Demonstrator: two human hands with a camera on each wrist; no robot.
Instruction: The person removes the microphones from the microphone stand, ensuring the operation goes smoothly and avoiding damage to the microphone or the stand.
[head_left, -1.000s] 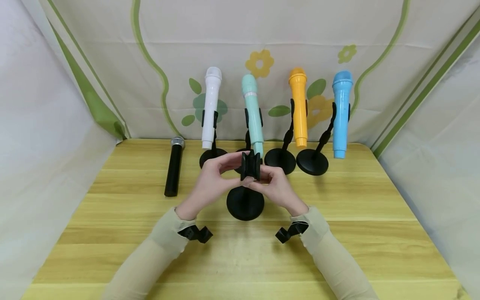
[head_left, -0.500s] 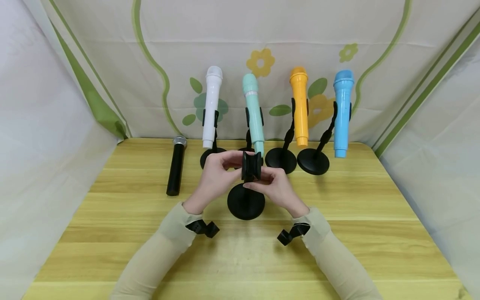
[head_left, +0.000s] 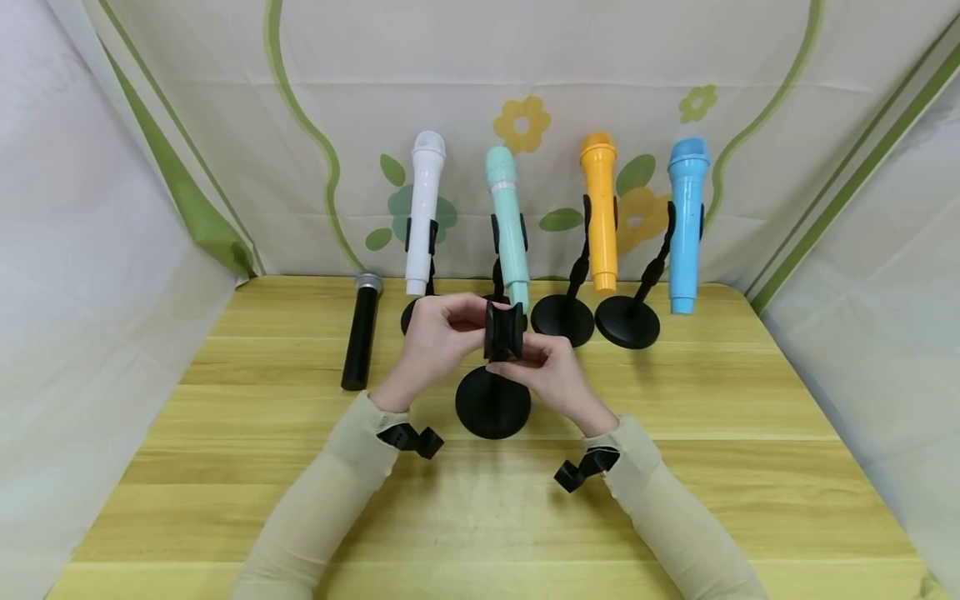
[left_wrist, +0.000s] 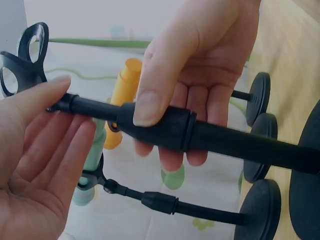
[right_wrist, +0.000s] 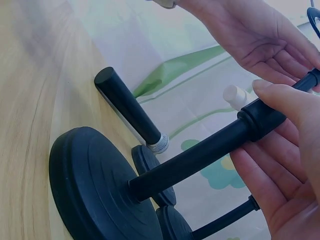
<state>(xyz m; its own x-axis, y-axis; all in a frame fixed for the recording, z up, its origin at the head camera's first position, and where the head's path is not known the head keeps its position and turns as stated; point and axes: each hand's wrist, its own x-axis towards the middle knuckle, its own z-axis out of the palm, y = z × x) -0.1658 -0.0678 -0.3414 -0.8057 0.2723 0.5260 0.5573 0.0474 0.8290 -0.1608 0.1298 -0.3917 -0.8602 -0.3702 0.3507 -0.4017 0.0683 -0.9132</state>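
A black desk microphone stand [head_left: 492,408] stands upright on the table in front of the person, its forked clip at the top holding no microphone. The left hand [head_left: 435,342] pinches the thin upper rod just below the clip, thumb on one side and fingers behind, as the left wrist view shows. Lower down, the right hand [head_left: 555,375] grips the thick collar [left_wrist: 170,127] between thumb and fingers. In the right wrist view the stand's round base [right_wrist: 95,185] rests on the wood. A black microphone [head_left: 362,333] with a silver head lies left of the left hand.
Behind the hands stand several similar black stands bearing a white microphone [head_left: 424,217], a mint green microphone [head_left: 508,225], an orange microphone [head_left: 600,217] and a blue microphone [head_left: 686,225]. A flowered cloth [head_left: 465,50] hangs along the table's [head_left: 750,492] back edge.
The left wrist and forearm have shifted right and slightly forward, the fingers staying at the stand's top. The black microphone has rolled a little to the right. The right hand stays nearly still.
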